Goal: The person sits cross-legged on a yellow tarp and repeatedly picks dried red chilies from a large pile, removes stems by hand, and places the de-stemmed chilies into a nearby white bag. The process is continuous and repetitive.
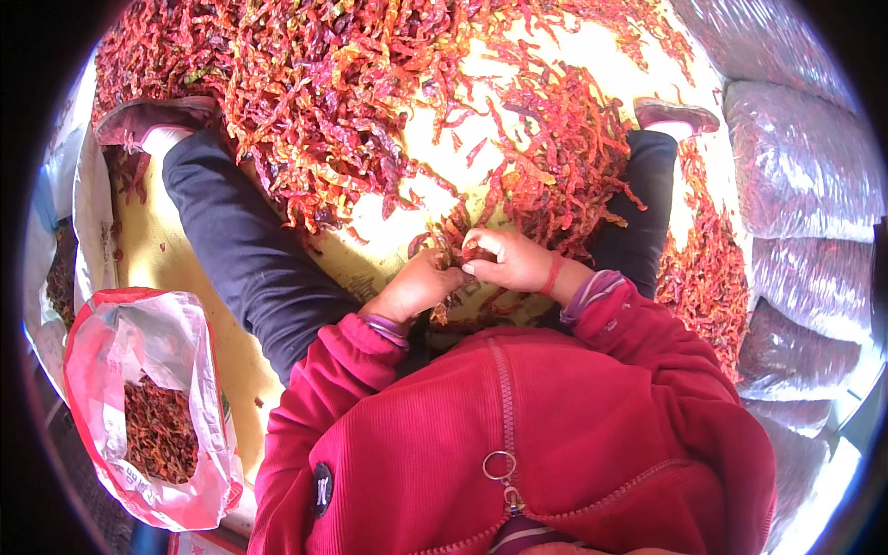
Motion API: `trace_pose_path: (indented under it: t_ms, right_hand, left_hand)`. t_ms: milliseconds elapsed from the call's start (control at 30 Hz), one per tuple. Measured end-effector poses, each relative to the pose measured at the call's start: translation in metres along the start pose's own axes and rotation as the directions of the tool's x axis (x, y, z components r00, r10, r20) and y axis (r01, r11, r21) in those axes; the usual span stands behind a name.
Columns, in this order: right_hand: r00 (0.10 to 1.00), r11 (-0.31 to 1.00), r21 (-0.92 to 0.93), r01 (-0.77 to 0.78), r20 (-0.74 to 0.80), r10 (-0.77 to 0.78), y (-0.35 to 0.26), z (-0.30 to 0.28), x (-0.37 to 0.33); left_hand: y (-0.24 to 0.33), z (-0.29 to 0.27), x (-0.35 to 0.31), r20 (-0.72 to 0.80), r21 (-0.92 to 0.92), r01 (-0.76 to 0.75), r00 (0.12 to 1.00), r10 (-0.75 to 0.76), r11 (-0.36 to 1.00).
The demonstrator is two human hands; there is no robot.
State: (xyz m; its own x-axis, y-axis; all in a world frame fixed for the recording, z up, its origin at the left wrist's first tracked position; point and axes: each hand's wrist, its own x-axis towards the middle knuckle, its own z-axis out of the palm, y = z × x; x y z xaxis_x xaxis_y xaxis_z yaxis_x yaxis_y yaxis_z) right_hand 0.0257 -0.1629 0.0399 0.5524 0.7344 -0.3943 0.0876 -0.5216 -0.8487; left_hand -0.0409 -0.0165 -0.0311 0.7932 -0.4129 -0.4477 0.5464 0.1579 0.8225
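A small bunch of wrinkled, reddish-brown dried chilli peppers (451, 231) is held between the two hands, low in front of the body, above a pale yellow sheet (159, 252). By the left hand (416, 285) the bunch is pinched, thumb and fingers drawn close; its underside fingers are hidden. By the right hand (520, 263) a dark red chilli piece (477, 251) is gripped in curled fingers, narrow gap, thumb brought near the left thumb. Beyond, a broad heap of glossy red chillies (314, 102) is spread between the legs. At left, darker pods are contained in an open red-and-white plastic bag (168, 340); at right, filled translucent plastic bags (797, 162) are stacked.
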Motion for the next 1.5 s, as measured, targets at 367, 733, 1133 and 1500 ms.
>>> trace_pose_path:
  t_ms: [367, 733, 1133, 1500]
  right_hand:
    - [0.987, 0.991, 0.006, 0.13, -0.098, -0.129, 0.014, 0.004, 0.013]
    - [0.983, 0.976, -0.158, 0.148, -0.088, -0.163, 0.018, -0.003, 0.027]
    - [0.991, 0.872, 0.486, -0.056, -0.08, 0.108, 0.012, 0.006, 0.012]
    - [0.986, 0.765, 0.631, -0.129, 0.0, 0.167, 0.008, -0.023, 0.019]
  left_hand:
    - [0.037, 0.005, -0.002, -0.241, 0.374, 0.079, 0.971, 0.014, 0.924]
    - [0.038, -0.003, 0.001, -0.082, -0.113, 0.212, 0.972, -0.222, 0.971]
    - [0.031, -0.002, -0.003, -0.174, 0.021, -0.005, 0.985, 0.009, 1.0]
    - [0.036, -0.012, -0.003, -0.053, -0.335, 0.042, 0.997, -0.063, 0.941]
